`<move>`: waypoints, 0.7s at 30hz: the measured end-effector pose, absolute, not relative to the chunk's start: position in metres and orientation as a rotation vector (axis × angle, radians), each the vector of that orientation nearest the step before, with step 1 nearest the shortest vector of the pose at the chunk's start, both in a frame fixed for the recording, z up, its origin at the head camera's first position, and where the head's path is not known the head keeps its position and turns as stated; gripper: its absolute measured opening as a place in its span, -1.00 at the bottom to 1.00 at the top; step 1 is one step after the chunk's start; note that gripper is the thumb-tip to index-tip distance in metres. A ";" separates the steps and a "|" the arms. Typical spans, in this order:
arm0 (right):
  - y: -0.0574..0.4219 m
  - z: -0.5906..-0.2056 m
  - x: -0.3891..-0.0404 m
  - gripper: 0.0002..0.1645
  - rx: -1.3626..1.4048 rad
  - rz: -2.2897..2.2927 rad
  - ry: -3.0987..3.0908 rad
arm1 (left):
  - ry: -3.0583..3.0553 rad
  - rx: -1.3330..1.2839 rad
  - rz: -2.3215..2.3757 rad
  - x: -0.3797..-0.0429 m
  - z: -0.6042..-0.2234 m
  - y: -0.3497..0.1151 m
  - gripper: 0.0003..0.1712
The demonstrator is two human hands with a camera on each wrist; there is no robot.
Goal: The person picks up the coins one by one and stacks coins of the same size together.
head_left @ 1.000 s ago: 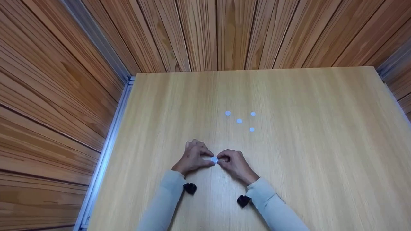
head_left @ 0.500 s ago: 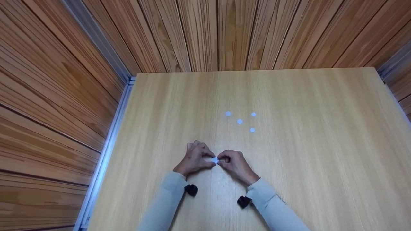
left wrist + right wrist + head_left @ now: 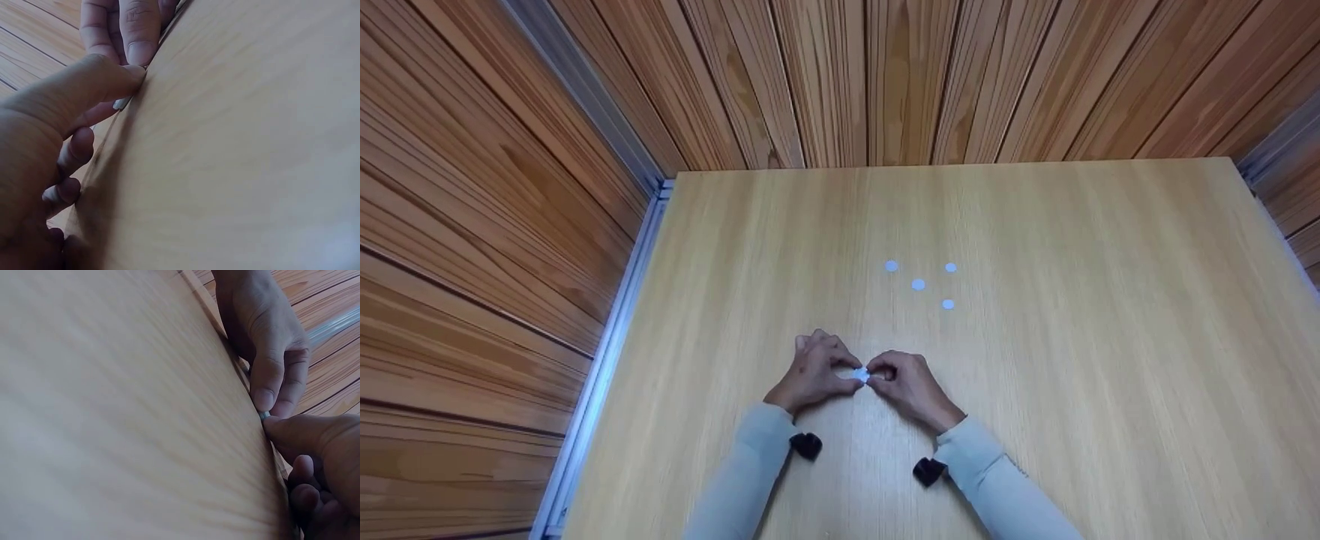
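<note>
A small pale, flat disc (image 3: 862, 375) is between the fingertips of both hands, close over the table, in the head view. On its left, the thumb and index finger of my left hand (image 3: 815, 371) pinch it, while the other fingers stay bent. From the other side, my right hand (image 3: 911, 382) pinches its right edge. Fingertips cover most of the disc. A pale edge of the disc (image 3: 121, 104) peeks out below my left thumb in the left wrist view. In the right wrist view, a sliver of the disc (image 3: 263, 414) appears between the two thumbs.
Several similar pale discs lie apart farther back on the table, among them a left one (image 3: 892, 266) and a front one (image 3: 948, 304). The light wood table (image 3: 1072, 337) meets plank walls behind and at the left, with a metal rail (image 3: 607, 345) along its left edge.
The hands keep almost the same place and the same hold. My left fingertips have come slightly closer to the right ones, covering a little more of the disc.
</note>
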State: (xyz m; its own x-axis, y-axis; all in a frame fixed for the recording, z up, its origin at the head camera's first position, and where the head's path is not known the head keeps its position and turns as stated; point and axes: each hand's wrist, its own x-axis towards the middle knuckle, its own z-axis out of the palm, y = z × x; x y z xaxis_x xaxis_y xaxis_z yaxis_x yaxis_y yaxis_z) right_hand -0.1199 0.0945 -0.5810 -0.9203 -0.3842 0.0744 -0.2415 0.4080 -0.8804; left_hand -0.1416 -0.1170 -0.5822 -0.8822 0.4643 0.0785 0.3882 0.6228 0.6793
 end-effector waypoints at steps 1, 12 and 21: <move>0.094 -0.581 -0.120 -0.88 -0.559 -1.536 2.517 | 2.732 0.714 1.106 -0.142 -0.582 -0.117 -0.78; 0.094 -0.579 -0.120 -0.87 -0.532 -1.526 2.508 | 2.727 0.701 1.117 -0.142 -0.584 -0.119 -0.78; 0.095 -0.581 -0.122 -0.87 -0.560 -1.514 2.524 | 2.671 0.690 1.138 -0.142 -0.580 -0.119 -0.80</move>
State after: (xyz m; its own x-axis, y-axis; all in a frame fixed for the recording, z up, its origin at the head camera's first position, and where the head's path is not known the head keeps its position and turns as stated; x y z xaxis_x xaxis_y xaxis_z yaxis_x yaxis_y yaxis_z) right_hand -0.1215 0.0953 -0.5805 -0.9200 -0.3864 0.0656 -0.2398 0.4227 -0.8740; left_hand -0.1425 -0.1187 -0.5803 -0.8813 0.4713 0.0347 0.3515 0.6047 0.7147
